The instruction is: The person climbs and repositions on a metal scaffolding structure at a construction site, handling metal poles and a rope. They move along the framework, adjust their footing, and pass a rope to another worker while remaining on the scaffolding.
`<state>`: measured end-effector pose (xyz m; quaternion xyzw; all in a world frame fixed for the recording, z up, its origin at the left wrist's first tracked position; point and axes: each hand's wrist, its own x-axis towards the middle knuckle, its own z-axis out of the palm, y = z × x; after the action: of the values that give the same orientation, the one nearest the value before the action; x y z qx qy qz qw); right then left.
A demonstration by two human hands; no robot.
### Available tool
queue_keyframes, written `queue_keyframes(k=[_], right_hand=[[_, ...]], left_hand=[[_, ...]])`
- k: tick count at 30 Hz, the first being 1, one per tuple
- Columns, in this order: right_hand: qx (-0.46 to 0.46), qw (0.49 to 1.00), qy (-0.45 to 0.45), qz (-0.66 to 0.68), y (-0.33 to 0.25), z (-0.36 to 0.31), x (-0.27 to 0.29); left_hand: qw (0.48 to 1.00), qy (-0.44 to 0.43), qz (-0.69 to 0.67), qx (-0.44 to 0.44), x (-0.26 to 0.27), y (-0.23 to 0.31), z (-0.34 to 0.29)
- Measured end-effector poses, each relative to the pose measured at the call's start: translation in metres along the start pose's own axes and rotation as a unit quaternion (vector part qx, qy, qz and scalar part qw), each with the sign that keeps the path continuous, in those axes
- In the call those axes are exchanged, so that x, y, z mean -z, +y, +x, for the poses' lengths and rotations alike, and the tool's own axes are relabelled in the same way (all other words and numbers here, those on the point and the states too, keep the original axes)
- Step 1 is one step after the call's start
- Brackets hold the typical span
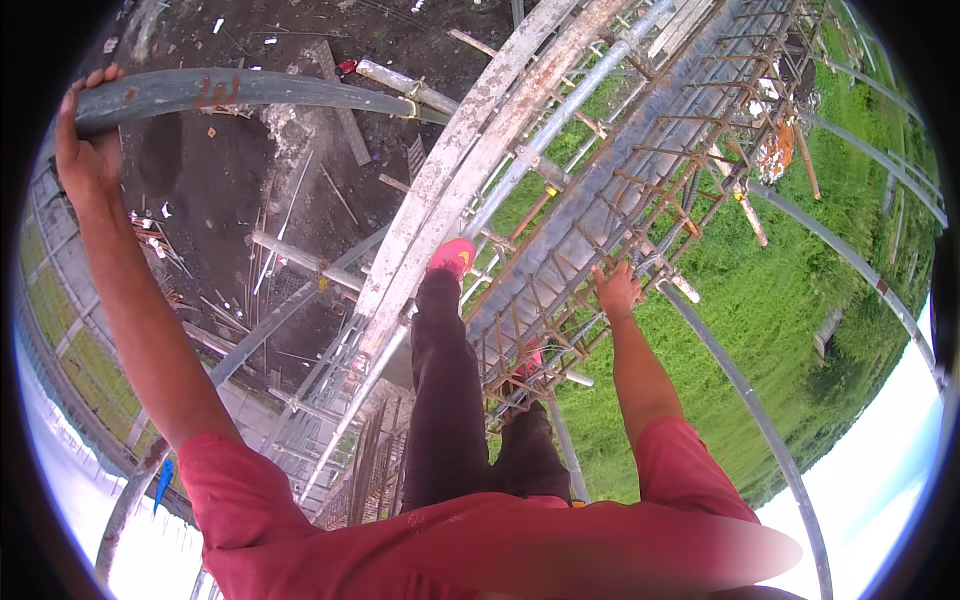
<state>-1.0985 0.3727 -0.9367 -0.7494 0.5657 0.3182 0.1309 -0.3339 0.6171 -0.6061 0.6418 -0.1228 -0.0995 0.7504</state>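
Note:
My left hand is closed round the end of a thick grey scaffold pipe at the upper left, its fingertips showing over the top. My right hand is at the outer edge of a rusty rebar cage, fingers apart; whether it bears on a bar is hard to make out. One foot in a pink shoe is by the pale wooden planks. The other pink shoe is partly hidden among the rebar.
A grey formwork panel runs along the cage. Scaffold pipes slant out over green grass on the right. Far below on the left is dark ground with scattered debris. Thin bars stick up from the cage.

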Motion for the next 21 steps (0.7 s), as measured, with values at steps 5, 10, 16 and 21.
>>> queue_keyframes(k=[5,10,16,21], right_hand=[[0.009,0.999,-0.046,0.011,0.004,0.002,0.006],[0.001,0.998,-0.041,0.041,0.003,0.000,0.010],[0.000,0.999,-0.033,0.034,0.002,0.000,0.010],[-0.043,0.991,-0.122,0.033,-0.002,0.004,0.027]], left_hand=[[0.999,0.005,0.032,-0.022,0.000,-0.008,-0.017],[0.997,-0.043,0.032,0.047,-0.002,0.047,-0.025],[0.997,0.036,0.023,-0.065,0.036,0.216,0.060],[0.982,0.118,0.122,-0.080,0.052,0.206,0.082]])
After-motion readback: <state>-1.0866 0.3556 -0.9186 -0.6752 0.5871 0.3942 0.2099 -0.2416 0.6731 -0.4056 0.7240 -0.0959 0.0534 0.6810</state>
